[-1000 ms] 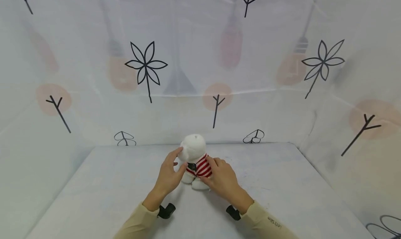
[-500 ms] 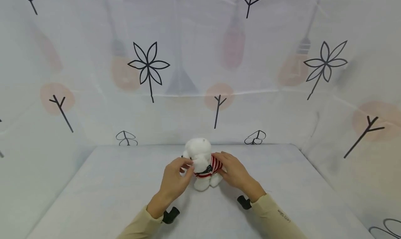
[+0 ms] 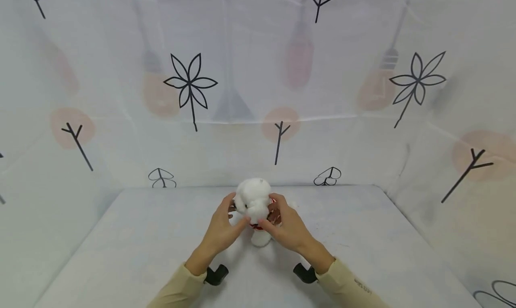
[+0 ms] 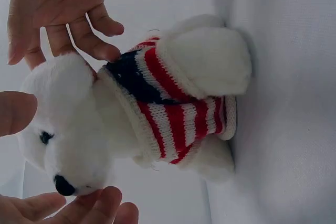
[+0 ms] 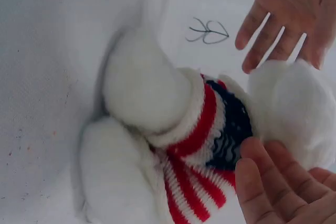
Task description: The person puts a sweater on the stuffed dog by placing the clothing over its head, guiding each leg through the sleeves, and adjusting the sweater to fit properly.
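A white stuffed animal (image 3: 253,195) stands upright on the table between my hands, its black nose and eye visible in the left wrist view. It wears a knitted sweater (image 4: 181,121) with red and white stripes and a navy band. My left hand (image 3: 219,231) is at the left side of its head, fingertips at the muzzle and thumb near the face. On the other side my right hand (image 3: 291,229) cups the back of the head and neck, fingers spread and loosely bent. Most of the sweater is hidden by the hands and head in the head view.
The white table (image 3: 161,236) reaches back to a white cloth wall (image 3: 238,151) printed with flowers and twigs. Similar cloth sides stand at left and right. A black wrist piece (image 3: 217,275) sits under the left wrist, another black wrist piece (image 3: 305,273) under the right.
The stuffed animal has turned about its upright axis and shifted slightly right. My right hand has gone from the sweater to the head; my left hand has spread from the muzzle.
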A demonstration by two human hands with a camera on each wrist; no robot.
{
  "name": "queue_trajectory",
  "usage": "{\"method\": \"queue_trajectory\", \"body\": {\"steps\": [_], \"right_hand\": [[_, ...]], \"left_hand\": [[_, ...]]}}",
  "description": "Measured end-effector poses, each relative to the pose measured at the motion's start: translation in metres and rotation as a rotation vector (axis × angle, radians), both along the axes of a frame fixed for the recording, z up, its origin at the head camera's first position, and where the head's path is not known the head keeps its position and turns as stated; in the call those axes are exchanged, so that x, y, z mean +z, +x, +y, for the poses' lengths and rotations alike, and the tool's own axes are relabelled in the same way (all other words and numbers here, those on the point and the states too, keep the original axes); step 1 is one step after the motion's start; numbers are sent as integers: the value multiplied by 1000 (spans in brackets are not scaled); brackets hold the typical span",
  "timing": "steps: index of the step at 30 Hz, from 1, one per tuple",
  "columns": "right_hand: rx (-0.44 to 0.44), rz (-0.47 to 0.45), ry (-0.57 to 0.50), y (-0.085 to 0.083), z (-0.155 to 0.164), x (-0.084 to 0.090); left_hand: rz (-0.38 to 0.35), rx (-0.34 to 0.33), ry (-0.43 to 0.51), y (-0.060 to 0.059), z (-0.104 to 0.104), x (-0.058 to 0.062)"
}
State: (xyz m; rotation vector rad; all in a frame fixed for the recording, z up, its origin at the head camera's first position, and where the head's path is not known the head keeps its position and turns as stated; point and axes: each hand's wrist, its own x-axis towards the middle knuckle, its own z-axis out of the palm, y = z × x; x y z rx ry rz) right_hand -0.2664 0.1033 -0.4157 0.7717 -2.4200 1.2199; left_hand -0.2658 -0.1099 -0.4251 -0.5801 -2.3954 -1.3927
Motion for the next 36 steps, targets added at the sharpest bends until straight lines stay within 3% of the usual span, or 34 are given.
{"method": "queue_trajectory", "body": {"steps": [5, 13, 20, 22, 29, 36], "right_hand": [[-29, 6, -17, -8, 6, -6], [-8, -7, -21, -31, 29, -14], [-70, 130, -50, -34, 31, -11], [-74, 113, -43, -31, 29, -10], [-3, 18, -4, -26, 26, -13], [15, 21, 14, -28, 27, -12]], "left_hand": [[6, -9, 29, 5, 6, 1], [76, -119, -49, 15, 18, -1], [202, 45, -4, 9, 17, -4], [192, 44, 4, 7, 15, -5], [101, -87, -5, 8, 14, -8], [93, -104, -9, 7, 12, -8]]}}
